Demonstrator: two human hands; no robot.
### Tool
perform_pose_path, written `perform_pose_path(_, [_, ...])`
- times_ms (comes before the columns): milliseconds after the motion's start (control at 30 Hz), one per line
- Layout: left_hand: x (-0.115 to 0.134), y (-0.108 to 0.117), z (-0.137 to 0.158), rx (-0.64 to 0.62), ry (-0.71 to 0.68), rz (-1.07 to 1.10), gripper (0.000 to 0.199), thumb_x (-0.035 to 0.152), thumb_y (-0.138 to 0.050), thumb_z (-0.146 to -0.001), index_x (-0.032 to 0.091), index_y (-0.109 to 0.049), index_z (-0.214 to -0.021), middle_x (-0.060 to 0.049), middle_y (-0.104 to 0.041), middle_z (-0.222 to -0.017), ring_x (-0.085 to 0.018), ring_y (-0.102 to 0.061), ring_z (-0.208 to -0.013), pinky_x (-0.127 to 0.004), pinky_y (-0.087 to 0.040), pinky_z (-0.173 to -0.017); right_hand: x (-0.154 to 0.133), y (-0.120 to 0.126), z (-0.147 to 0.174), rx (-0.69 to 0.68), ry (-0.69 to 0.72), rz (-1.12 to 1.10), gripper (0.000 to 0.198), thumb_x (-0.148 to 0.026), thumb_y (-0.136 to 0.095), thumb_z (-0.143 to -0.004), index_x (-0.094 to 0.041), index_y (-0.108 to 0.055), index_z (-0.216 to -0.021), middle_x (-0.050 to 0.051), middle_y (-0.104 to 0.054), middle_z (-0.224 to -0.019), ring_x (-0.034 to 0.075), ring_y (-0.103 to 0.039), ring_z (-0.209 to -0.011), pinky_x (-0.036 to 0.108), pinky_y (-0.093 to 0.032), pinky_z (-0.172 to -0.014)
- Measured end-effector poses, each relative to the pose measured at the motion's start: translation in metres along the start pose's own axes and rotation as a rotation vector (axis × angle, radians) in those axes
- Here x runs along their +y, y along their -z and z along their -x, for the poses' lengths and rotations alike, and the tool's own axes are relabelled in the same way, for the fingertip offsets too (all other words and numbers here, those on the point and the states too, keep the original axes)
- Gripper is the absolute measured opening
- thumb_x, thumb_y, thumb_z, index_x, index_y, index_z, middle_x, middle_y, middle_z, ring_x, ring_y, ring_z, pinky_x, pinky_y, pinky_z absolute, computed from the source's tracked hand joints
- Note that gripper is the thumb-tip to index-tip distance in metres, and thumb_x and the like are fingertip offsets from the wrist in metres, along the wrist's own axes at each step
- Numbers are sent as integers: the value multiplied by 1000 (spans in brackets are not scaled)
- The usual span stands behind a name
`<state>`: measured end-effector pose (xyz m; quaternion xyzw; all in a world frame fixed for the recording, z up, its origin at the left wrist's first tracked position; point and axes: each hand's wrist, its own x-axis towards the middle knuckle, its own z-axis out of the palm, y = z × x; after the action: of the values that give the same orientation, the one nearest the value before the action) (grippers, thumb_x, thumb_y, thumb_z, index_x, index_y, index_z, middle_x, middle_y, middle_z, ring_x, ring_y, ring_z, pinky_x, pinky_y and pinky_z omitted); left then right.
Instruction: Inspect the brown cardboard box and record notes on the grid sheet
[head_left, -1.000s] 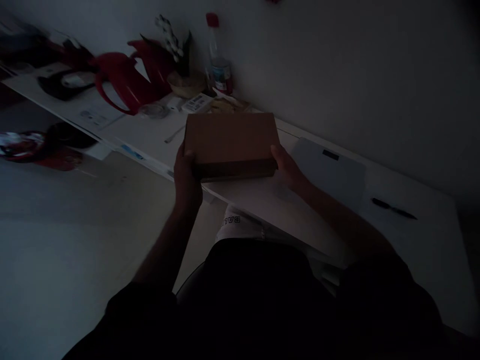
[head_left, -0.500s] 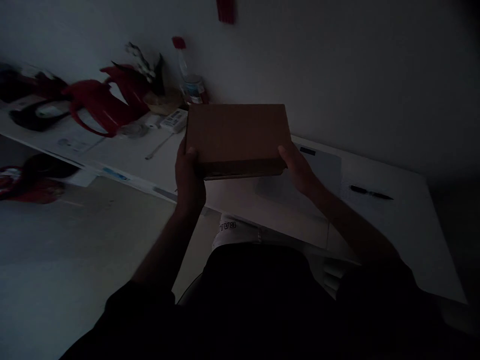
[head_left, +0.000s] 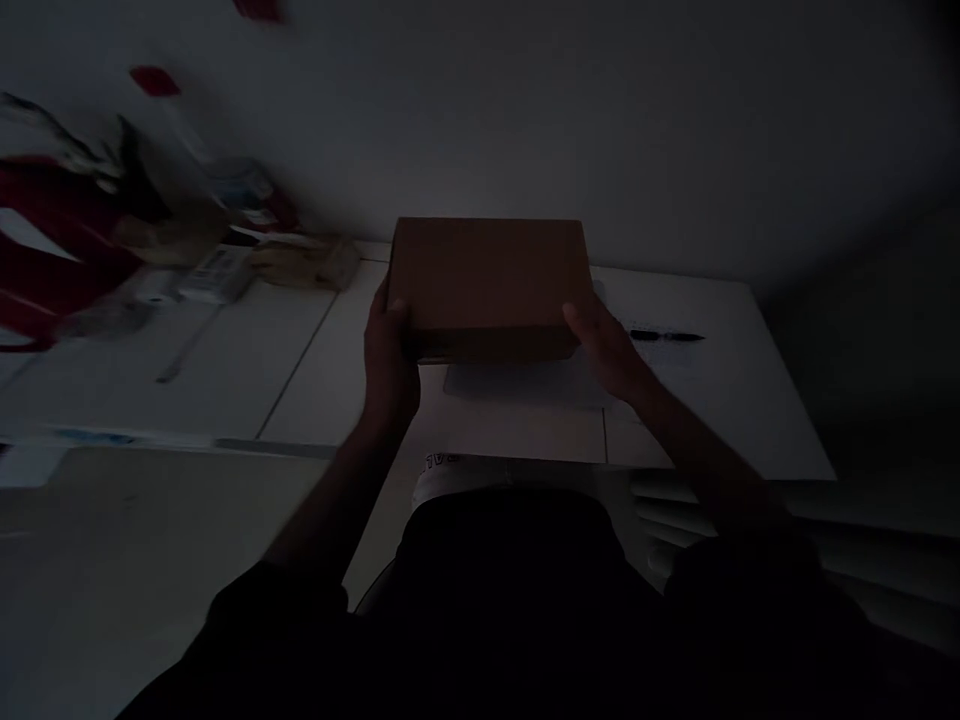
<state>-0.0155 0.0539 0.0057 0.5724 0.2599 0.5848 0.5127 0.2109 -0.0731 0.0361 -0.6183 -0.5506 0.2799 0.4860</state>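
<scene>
A brown cardboard box is held up in front of me, above the white desk. My left hand grips its left side, thumb on the near corner. On the right side my right hand presses, its thumb near the front edge; both hands are closed on the box. The fingers behind and under the box are hidden. Below it, partly covered, lies a flat grey object like a laptop. Right of my right hand rests a dark pen. The picture is very dim.
Red jugs, a plant, a bottle with a red cap, a small white box and a crumpled tan bag stand at the left, blurred. A wall rises behind the desk. Drawers are at lower right.
My view has turned to the right, so the desk things shift left and the tan bag shows. The box stays between both hands, shifted slightly right in the picture.
</scene>
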Motion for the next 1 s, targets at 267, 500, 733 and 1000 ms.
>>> perform_pose_path(267, [-9, -31, 4, -97, 81, 0, 45, 43, -55, -93, 22, -65, -131, -6, -66, -133, -32, -56, -131, -42, -46, -110, 14, 21, 24, 103, -96, 3, 86, -82, -44, -93, -24, -41, -156, 8, -45, -154, 31, -41, -145, 50, -38, -121])
perform_pose_path(500, [-22, -40, 7, -136, 155, 18, 48, 45, -58, -89, 24, -64, -133, -6, -64, -138, -32, -53, -136, -45, -42, -115, 24, 27, 36, 180, -175, 4, 88, -82, -47, -91, -22, -44, -154, 8, -45, -155, 30, -40, -146, 49, -33, -125])
perform_pose_path(733, [-27, -43, 11, -148, 192, 34, 47, 45, -59, -90, 24, -63, -132, -7, -63, -140, -33, -52, -137, -47, -42, -116, 28, 29, 43, 173, -182, 27, 85, -80, -44, -95, -24, -41, -158, 6, -43, -156, 29, -38, -148, 50, -30, -126])
perform_pose_path(1000, [-26, -41, 14, -165, 179, -8, 43, 45, -57, -92, 27, -64, -130, -5, -61, -142, -31, -49, -140, -43, -39, -118, 30, 29, 41, 182, -206, 37, 89, -82, -46, -92, -21, -44, -156, 8, -46, -154, 31, -39, -146, 51, -30, -126])
